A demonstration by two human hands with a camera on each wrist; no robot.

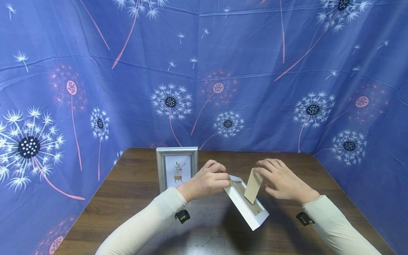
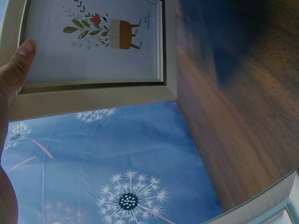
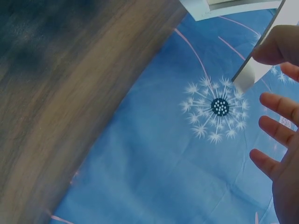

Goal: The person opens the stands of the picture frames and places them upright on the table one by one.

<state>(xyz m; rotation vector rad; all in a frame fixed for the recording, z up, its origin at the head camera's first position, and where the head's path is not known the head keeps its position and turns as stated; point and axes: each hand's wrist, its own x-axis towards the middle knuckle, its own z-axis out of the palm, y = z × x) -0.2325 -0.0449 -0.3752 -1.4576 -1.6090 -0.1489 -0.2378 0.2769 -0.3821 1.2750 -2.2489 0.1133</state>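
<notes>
My left hand (image 1: pixel 206 180) grips a white picture frame (image 1: pixel 243 209) by its upper end, holding it tilted over the table with its back turned up. In the left wrist view the thumb (image 2: pixel 18 65) presses on the front border, beside a printed picture (image 2: pixel 112 51) of a potted plant. From the frame's back a beige easel leg (image 1: pixel 254 187) stands swung out. My right hand (image 1: pixel 283 180) pinches the free end of this leg between thumb and forefinger; its other fingers are spread in the right wrist view, where the thumb (image 3: pixel 275 46) lies on the leg.
A second picture frame (image 1: pixel 162 173), silver-grey with a similar plant print, stands upright at the back left of the brown wooden table (image 1: pixel 127 198), partly behind my left hand. A blue dandelion-patterned cloth (image 1: pixel 255 53) hangs behind and on both sides of the table.
</notes>
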